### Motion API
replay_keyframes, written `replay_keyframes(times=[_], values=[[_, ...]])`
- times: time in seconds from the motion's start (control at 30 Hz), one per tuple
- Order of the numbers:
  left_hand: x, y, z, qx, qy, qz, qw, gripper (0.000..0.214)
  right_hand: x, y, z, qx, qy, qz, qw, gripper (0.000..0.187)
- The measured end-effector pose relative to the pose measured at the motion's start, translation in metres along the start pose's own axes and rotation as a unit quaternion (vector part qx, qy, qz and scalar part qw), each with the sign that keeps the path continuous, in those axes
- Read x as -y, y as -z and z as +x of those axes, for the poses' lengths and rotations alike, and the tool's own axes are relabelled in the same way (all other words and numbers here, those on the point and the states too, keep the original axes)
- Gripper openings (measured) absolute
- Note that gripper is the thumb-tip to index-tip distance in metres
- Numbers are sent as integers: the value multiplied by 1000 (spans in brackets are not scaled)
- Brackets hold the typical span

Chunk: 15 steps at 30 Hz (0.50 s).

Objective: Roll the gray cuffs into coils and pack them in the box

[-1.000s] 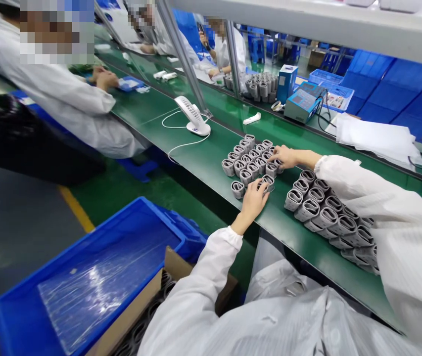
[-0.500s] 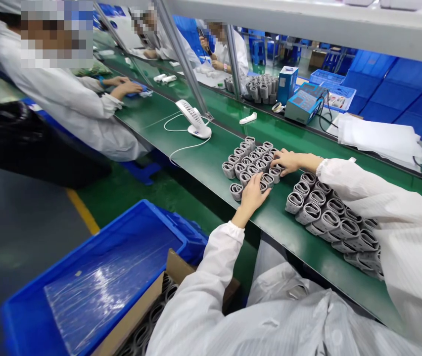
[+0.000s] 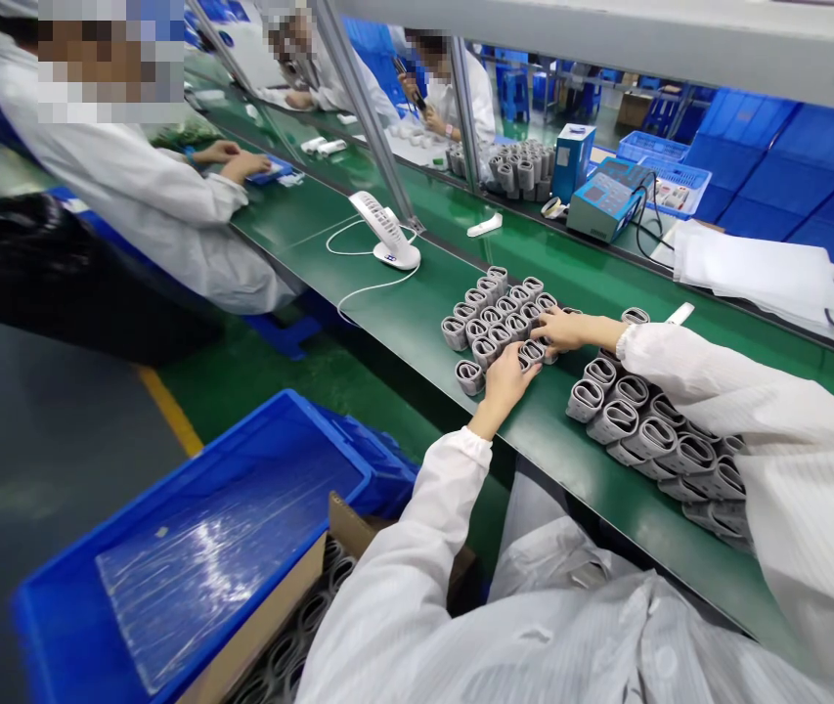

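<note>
The left hand [image 3: 504,383] and right hand [image 3: 561,330], open and just apart, rest on grey oval parts [image 3: 494,328] atop a green assembly-line bench [image 3: 402,332].

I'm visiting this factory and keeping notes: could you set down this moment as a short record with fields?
Surface: green bench belt
Left hand: resting on grey oval parts
Right hand: fingertips on the far side of the same cluster
Beside: second batch of grey oval parts, right of the hands
Further along: white stand-mounted device with a white cable
Below: blue crate holding clear plastic sheeting
Co-worker: person along the bench, hand near a small blue item
</note>
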<state>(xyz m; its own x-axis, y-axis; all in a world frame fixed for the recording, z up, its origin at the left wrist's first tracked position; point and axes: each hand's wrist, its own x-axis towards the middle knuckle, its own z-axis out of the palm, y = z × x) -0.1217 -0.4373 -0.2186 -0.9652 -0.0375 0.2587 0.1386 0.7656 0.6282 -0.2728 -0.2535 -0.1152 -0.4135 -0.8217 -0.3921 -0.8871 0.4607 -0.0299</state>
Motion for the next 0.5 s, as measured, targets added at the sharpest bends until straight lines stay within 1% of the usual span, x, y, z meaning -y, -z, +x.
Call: replay_keyframes(times=[0.07, 0.13, 0.23, 0.33, 0.37, 0.43, 0.5], values=[[-1, -2, 2, 0, -7, 2, 1000, 58, 1, 0, -1, 3, 2, -26, 1000, 62], [-4, 1, 0, 5, -25, 1, 1000, 60, -1, 4, -6, 9, 20, -24, 999, 69], [-7, 15, -5, -12, -60, 17, 998, 73, -11, 13, -16, -3, 26, -3, 1000, 90], [-8, 32, -2, -39, -75, 74, 994, 94, -22, 17, -20, -16, -19, 7, 1000, 118], [-7, 36, 2, -34, -70, 93, 993, 100, -25, 16, -19, -9, -31, 8, 999, 128], [-4, 40, 12, 8, -57, 122, 991, 103, -27, 12, -12, 9, -37, 13, 999, 139], [1, 42, 22, 57, -60, 139, 987, 92, -29, 8, -3, 14, -40, 15, 999, 142]])
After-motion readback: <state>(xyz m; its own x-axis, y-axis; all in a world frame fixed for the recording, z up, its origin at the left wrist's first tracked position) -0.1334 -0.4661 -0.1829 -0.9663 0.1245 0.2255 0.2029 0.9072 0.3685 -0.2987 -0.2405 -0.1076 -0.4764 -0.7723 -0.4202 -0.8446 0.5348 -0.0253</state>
